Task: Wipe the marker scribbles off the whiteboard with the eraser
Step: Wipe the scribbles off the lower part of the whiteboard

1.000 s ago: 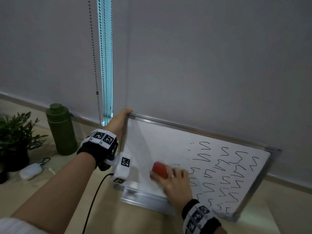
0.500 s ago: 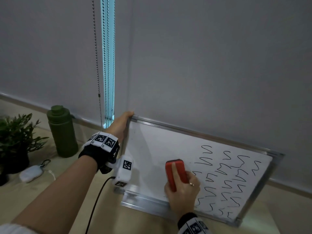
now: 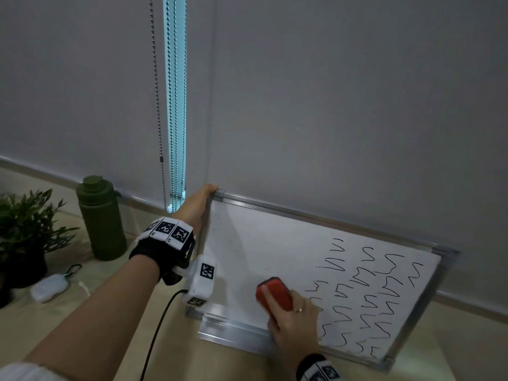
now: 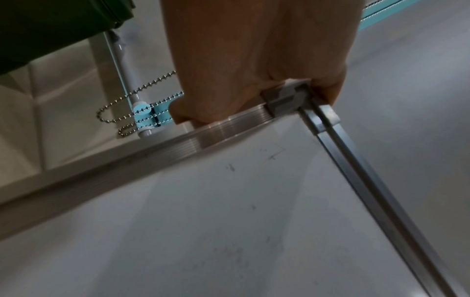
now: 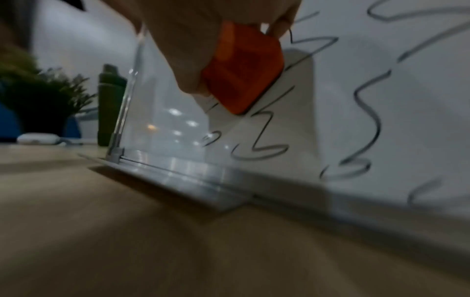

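A whiteboard [image 3: 261, 251] with a metal frame leans against the wall on a wooden table. Black marker scribbles [image 3: 371, 292] cover its right half; the left half is wiped white. My right hand [image 3: 295, 323] grips a red eraser [image 3: 275, 292] and presses it on the board at the left edge of the scribbles. In the right wrist view the eraser [image 5: 244, 70] sits flat on the surface among the scribbles [image 5: 259, 140]. My left hand [image 3: 199, 204] grips the board's top left corner [image 4: 287, 96], thumb on one side and fingers on the other.
A green bottle [image 3: 101, 218] and a potted plant [image 3: 24, 232] stand left of the board. A small white case [image 3: 49, 287] lies near the plant. Bead chains [image 3: 158, 105] of the blind hang behind my left hand. A black cable [image 3: 156, 334] runs from my left wrist.
My right hand swept the eraser up and right over the board, then back down and left to the lower middle. The left hand kept its hold on the corner.
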{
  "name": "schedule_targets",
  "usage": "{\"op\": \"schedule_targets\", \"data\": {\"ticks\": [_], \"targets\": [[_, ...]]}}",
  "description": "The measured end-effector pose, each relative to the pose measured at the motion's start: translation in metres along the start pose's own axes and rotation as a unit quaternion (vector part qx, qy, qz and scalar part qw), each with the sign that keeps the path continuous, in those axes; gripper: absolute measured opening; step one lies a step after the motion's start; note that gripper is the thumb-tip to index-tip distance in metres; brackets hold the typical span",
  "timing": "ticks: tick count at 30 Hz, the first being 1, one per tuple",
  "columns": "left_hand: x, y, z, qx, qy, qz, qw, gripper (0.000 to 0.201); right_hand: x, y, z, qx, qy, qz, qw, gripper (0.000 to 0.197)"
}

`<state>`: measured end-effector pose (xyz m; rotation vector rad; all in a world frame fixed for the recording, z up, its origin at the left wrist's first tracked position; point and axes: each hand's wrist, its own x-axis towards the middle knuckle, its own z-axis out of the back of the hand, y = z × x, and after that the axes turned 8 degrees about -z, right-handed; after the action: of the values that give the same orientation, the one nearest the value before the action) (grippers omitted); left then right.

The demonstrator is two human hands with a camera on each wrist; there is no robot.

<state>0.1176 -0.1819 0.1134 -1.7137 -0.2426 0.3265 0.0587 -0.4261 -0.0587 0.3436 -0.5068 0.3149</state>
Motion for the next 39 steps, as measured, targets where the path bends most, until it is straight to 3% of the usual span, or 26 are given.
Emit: {"op": "schedule_targets", "data": {"ticks": [3,5,7,9,10,13,15,17,21,23,26,28,30,33,35,37,39], "targets": [[0.000,0.000,0.002,-0.009,-0.006,-0.004,1.000,0.026,0.022,0.000,0.018,0.000,-0.078,0.032,0.996,0.123],[-0.002,0.000,0.001,-0.016,-0.007,-0.001,1.000,0.028,0.045,0.010,0.033,0.075,-0.169,-0.049,0.981,0.104],[-0.006,-0.001,0.000,-0.016,-0.005,-0.012,1.000,0.030,0.060,0.022,0.040,0.123,-0.210,-0.138,0.960,0.094],[-0.005,0.000,0.001,-0.021,0.001,-0.008,1.000,0.029,0.058,0.034,0.036,0.154,-0.186,-0.193,0.951,0.095],[-0.003,0.000,0.001,-0.019,0.003,-0.005,1.000,0.028,0.049,0.037,0.031,0.150,-0.152,-0.187,0.959,0.096],[-0.003,0.000,0.002,-0.005,-0.001,-0.007,1.000,0.027,0.011,0.031,0.007,0.048,-0.005,-0.084,0.995,0.100],[0.000,0.004,0.004,0.006,0.002,-0.004,1.000,0.037,0.001,0.025,0.003,0.007,0.041,-0.058,0.997,0.101],[-0.001,0.005,0.006,0.004,0.005,-0.008,1.000,0.033,0.012,0.025,0.013,0.030,0.014,-0.073,0.997,0.097],[-0.003,0.002,0.006,-0.001,-0.007,-0.006,1.000,0.023,0.051,0.039,0.040,0.113,-0.132,-0.145,0.974,0.084],[-0.001,0.003,0.005,-0.017,-0.009,-0.007,1.000,0.025,0.057,0.043,0.042,0.107,-0.146,-0.152,0.972,0.084],[0.004,0.004,0.004,-0.018,-0.003,-0.013,1.000,0.026,0.037,0.039,0.023,0.007,-0.060,-0.015,0.998,0.093],[0.007,0.005,0.003,-0.010,-0.010,-0.012,1.000,0.026,0.017,0.027,0.002,-0.094,0.032,0.123,0.987,0.102],[0.007,0.005,0.002,-0.003,-0.014,-0.015,1.000,0.026,0.015,0.019,0.000,-0.119,0.056,0.177,0.975,0.101],[0.010,0.006,0.004,-0.006,-0.009,-0.021,1.000,0.026,0.046,0.030,0.025,-0.054,-0.064,0.110,0.990,0.095],[0.011,0.005,0.005,-0.005,-0.002,-0.015,1.000,0.026,0.071,0.039,0.045,-0.007,-0.165,0.057,0.985,0.091],[0.013,0.008,0.006,-0.007,0.005,-0.013,1.000,0.025,0.081,0.041,0.051,0.006,-0.208,0.023,0.978,0.089],[0.015,0.009,0.005,-0.003,0.010,-0.011,1.000,0.026,0.074,0.037,0.040,0.015,-0.201,0.019,0.979,0.089]]}}
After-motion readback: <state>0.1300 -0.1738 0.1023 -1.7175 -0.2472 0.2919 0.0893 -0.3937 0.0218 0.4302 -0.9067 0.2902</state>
